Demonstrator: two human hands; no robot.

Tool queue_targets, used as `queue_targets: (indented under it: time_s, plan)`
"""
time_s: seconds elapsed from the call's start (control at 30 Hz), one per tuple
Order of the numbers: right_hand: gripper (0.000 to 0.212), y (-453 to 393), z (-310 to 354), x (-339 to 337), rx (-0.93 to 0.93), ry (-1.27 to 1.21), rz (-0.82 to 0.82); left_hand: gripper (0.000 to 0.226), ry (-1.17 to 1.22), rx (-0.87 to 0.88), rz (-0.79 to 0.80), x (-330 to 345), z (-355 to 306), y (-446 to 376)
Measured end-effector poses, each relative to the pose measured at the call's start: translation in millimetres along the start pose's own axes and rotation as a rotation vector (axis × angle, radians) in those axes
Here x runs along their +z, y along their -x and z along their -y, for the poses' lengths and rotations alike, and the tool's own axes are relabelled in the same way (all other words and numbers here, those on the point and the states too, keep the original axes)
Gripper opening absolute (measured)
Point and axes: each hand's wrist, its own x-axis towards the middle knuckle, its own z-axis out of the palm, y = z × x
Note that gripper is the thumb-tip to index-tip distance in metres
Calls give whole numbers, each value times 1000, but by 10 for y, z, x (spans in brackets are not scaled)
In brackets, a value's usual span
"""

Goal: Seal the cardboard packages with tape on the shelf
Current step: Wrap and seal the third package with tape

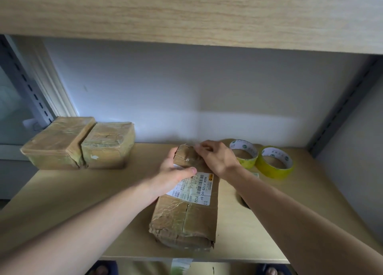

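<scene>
Now your left hand (175,174) holds the long package (186,202) on the shelf (259,223), grip around its left edge, while your right hand (213,157) pinches its far end.

The shelf (238,229) is pale tan, and the board above it (186,11) shows light wood grain. The long package (186,212) is brown cardboard under glossy, wrinkled tape, with a white label (194,186) printed in black barcodes and an orange-yellow mark. Two packages at the left (60,143) (107,146) are yellowish brown. Both tape rolls (244,153) (274,162) are yellow, with white cores printed green. The back wall (207,92) is grey-white.
</scene>
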Motion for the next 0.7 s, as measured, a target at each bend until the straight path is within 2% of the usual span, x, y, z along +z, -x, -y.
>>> queue_targets:
  time_s: [0.1, 0.2, 0.27, 0.43, 0.53, 0.6, 0.63, 0.7]
  plan:
    - [20, -28, -29, -10, 77, -241, -45, 55, 5, 14, 37, 28, 1, 3]
    - [10, -68, -45, 33, 153, -297, -100, 55, 15, 12, 51, 37, 21, -8]
    - [18, -66, -37, 54, 166, -318, -102, 56, 22, -1, 47, 17, 34, -16]
    - [32, -43, -74, 35, 68, -276, 61, 56, 22, -9, 61, 12, 65, -44]
    - [29, -37, -57, 42, 7, -164, 2, 58, 24, -11, 73, -17, 85, -59]
    - [40, -34, -41, 43, 14, -80, -59, 63, 17, -7, 81, -28, 83, -68]
    - [44, -47, -50, 27, 18, -61, -61, 66, 14, -5, 85, -34, 78, -65]
    - [41, -47, -88, -37, -2, -122, 39, 65, 32, -12, 86, -29, 88, -65]
